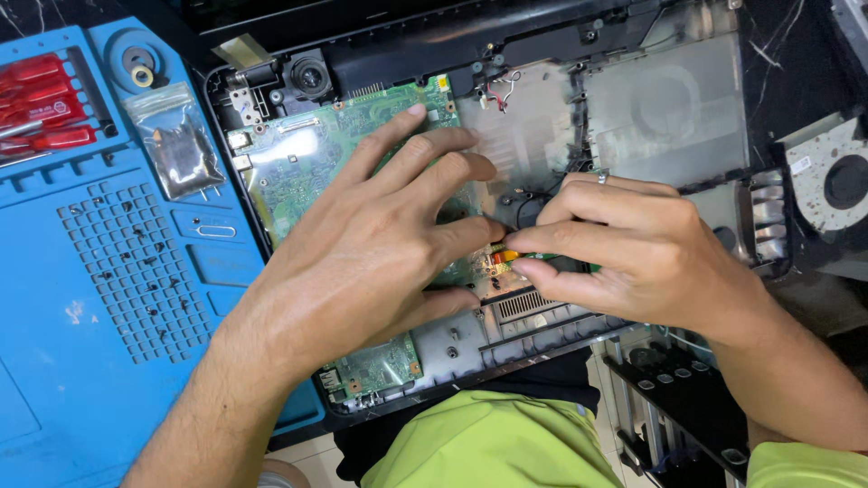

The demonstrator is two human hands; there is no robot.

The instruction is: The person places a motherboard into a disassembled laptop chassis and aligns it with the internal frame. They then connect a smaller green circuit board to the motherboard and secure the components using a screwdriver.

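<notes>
An opened laptop base [669, 117] lies on the bench with a green circuit board [307, 163] inside its left half. My left hand [371, 244] rests flat on that board, its fingers spread toward the middle. My right hand [633, 244] pinches a small orange and green part [508, 256] at the board's right edge between thumb and fingertips. The tips of both hands meet there. A ring sits on one right finger. Most of the board under my left hand is hidden.
A blue repair mat [117, 271] with small screws lies at the left, with red-handled screwdrivers [41, 99] and a clear plastic bag [176, 140] on it. A removed cooling fan [836, 181] sits at the far right. A black frame [669, 398] lies near my lap.
</notes>
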